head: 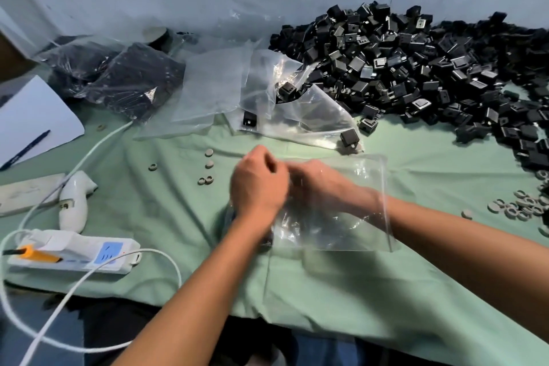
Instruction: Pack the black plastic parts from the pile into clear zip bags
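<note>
A person's left hand (259, 184) pinches the edge of a clear zip bag (350, 217) on the green worktop (178, 202); the right hand (320, 184) reaches inside it, grip unclear, with the black parts pile (416, 68) behind.

Two hands, the left (258, 180) and the right (319, 184), met at one clear bag (341, 205), and a heap of loose empty bags (237, 83), too overlapped to count, lay behind it. Two filled bags (118, 74) sat at the far left, while the pile (430, 62) held black parts far too many to count, with three more parts (350, 137) lying among the empty bags. There was one pen (25, 150) on one sheet of paper (32, 116), one power strip (74, 252), five small grey rings (209, 164) mid-table, and a cluster of rings (523, 205) at the right edge that could not be counted.
</note>
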Tool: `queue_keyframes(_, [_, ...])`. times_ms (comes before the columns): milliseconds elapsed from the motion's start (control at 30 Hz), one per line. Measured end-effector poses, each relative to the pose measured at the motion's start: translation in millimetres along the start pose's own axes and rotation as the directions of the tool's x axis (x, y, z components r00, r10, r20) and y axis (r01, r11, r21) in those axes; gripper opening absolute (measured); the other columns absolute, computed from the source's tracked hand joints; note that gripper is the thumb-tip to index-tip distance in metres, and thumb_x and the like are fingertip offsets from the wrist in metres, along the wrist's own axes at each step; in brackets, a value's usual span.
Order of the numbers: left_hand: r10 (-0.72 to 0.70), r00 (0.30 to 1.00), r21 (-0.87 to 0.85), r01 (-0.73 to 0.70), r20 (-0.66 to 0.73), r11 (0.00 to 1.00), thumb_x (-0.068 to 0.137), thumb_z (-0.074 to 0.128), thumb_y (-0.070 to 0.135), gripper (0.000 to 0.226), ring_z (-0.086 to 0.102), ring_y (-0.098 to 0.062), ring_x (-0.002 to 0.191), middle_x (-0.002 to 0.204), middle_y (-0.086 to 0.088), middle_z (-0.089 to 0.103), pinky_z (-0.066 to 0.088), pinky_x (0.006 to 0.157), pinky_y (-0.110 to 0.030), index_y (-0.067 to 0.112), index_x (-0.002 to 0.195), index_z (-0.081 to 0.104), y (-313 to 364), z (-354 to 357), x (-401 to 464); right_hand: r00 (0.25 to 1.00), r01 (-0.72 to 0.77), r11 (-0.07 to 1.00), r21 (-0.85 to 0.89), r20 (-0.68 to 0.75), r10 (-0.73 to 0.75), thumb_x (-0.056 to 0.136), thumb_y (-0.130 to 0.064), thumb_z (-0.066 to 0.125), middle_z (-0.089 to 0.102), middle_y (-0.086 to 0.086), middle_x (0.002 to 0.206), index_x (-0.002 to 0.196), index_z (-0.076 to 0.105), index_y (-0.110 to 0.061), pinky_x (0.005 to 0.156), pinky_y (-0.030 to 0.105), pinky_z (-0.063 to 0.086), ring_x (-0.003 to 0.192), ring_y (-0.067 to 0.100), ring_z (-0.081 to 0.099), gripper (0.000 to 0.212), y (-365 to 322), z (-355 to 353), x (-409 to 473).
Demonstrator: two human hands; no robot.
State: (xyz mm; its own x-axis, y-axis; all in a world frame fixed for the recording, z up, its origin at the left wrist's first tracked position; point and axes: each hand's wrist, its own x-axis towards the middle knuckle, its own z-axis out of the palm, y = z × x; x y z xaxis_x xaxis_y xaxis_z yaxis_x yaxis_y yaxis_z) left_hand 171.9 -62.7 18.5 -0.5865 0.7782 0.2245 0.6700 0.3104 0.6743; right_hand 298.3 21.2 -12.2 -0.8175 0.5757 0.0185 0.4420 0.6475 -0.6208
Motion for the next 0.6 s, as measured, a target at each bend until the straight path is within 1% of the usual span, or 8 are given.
queue_keyframes(67, [-0.142,0.986,-0.027,0.140,-0.085,0.990,0.088,0.062,0.020,0.007,0.060,-0.028,0.083,0.085,-0.001,0.066,0.036,0.067,-0.032,0.020,0.081,0.061,-40,-5,11,0.998,-0.036,0.997,-0.072,-0.045,0.033,0.093,-0.039,0.073,0.077,-0.012,0.091,0.138,0.057,-0.016,0.063,0.000,0.037,0.073,-0.006,0.066,0.053,-5,4,4])
queue_keyframes(133, [-0.197,0.978,-0.021,0.196,-0.070,0.980,0.089,0.065,0.021,0.006,0.061,-0.030,0.093,0.093,-0.002,0.068,0.043,0.074,-0.035,0.019,0.084,0.062,-68,-7,17,0.995,-0.090,0.992,-0.083,-0.059,0.085,0.084,-0.059,0.072,0.061,-0.030,0.081,0.136,0.056,-0.021,0.060,0.006,0.036,0.061,-0.015,0.052,0.067,-10,11,10])
queue_keyframes(200, [-0.171,0.985,-0.001,0.171,-0.002,0.985,0.089,0.068,0.023,0.008,0.061,-0.030,0.093,0.095,-0.003,0.068,0.047,0.078,-0.038,0.019,0.085,0.062,-84,-5,18,0.989,-0.140,0.990,-0.034,-0.045,0.138,0.072,-0.072,0.064,0.059,-0.031,0.083,0.128,0.058,-0.025,0.065,0.015,0.043,0.065,-0.016,0.049,0.073,-11,16,18])
queue_keyframes(233, [-0.157,0.987,-0.004,0.157,0.018,0.988,0.090,0.069,0.024,0.009,0.061,-0.029,0.092,0.095,-0.002,0.068,0.048,0.078,-0.037,0.020,0.084,0.063,-88,-3,18,0.985,-0.172,0.985,-0.016,-0.030,0.171,0.068,-0.074,0.064,0.061,-0.027,0.078,0.119,0.060,-0.029,0.066,0.017,0.046,0.068,-0.015,0.051,0.068,-8,17,22])
queue_keyframes(367, [-0.144,0.989,-0.037,0.145,0.021,0.989,0.089,0.070,0.024,0.010,0.061,-0.026,0.089,0.091,0.000,0.069,0.046,0.075,-0.035,0.022,0.082,0.063,-92,1,17,0.974,-0.225,0.973,0.059,0.033,0.223,0.071,-0.057,0.084,0.067,-0.018,0.083,0.095,0.064,-0.034,0.063,0.015,0.047,0.072,-0.005,0.062,0.039,-3,9,29])
queue_keyframes(433, [-0.128,0.991,-0.066,0.130,0.025,0.989,0.087,0.072,0.025,0.011,0.062,-0.026,0.088,0.090,0.001,0.068,0.047,0.076,-0.036,0.021,0.081,0.064,-92,-1,18,0.970,-0.239,0.965,0.110,0.079,0.231,0.069,-0.050,0.087,0.070,-0.013,0.091,0.095,0.065,-0.033,0.066,0.019,0.047,0.077,0.004,0.064,0.038,0,5,31])
queue_keyframes(500, [-0.071,0.997,-0.110,0.074,0.035,0.991,0.084,0.077,0.026,0.014,0.062,-0.023,0.085,0.088,0.003,0.066,0.048,0.079,-0.036,0.022,0.079,0.065,-93,-4,16,0.961,-0.275,0.943,0.185,0.095,0.261,0.069,-0.045,0.091,0.071,-0.009,0.087,0.097,0.067,-0.030,0.070,0.026,0.053,0.079,0.013,0.068,0.039,0,3,31])
queue_keyframes(600, [0.067,0.993,-0.119,-0.056,0.094,0.991,0.080,0.082,0.028,0.015,0.059,-0.021,0.088,0.088,0.006,0.060,0.048,0.082,-0.034,0.025,0.076,0.068,-93,-10,11,0.969,-0.245,0.954,0.172,0.018,0.246,0.072,-0.045,0.089,0.070,-0.007,0.086,0.106,0.069,-0.023,0.074,0.034,0.057,0.079,0.015,0.067,0.045,-4,2,27])
